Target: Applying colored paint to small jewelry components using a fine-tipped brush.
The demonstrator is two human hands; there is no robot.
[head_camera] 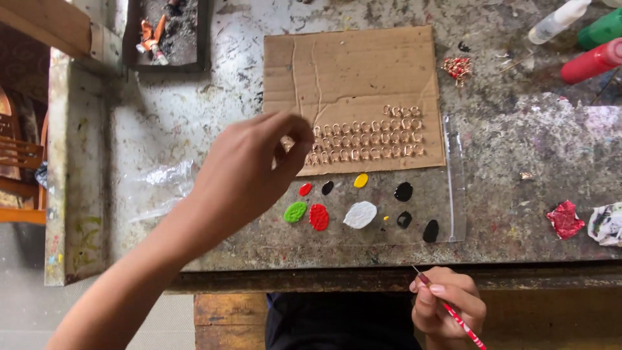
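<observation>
Small gold ring pinched between thumb and fingertips of left hand, held just over the left end of the rows of gold rings. Rows lie on a cardboard sheet on the bench, running left to right, long axis across the scene. Rows sit directly right of the left hand, touching range; left hand is much the nearer one. Right hand is well apart, at the near bench edge, below the rows and to the right, closed around a thin red paintbrush, tip pointing up-left toward the paint.

Between the hands: clear plastic sheet with paint blobs: green, red, white, yellow, several black. Sheet lies just near of the cardboard, its far part tucked under it.

Far right: red bottle, green bottle, clear bottle, all lying tilted. Small red-gold cluster right of the cardboard. Crumpled red scrap and crumpled paper at the right edge. Crinkled clear plastic left of the arm.
</observation>
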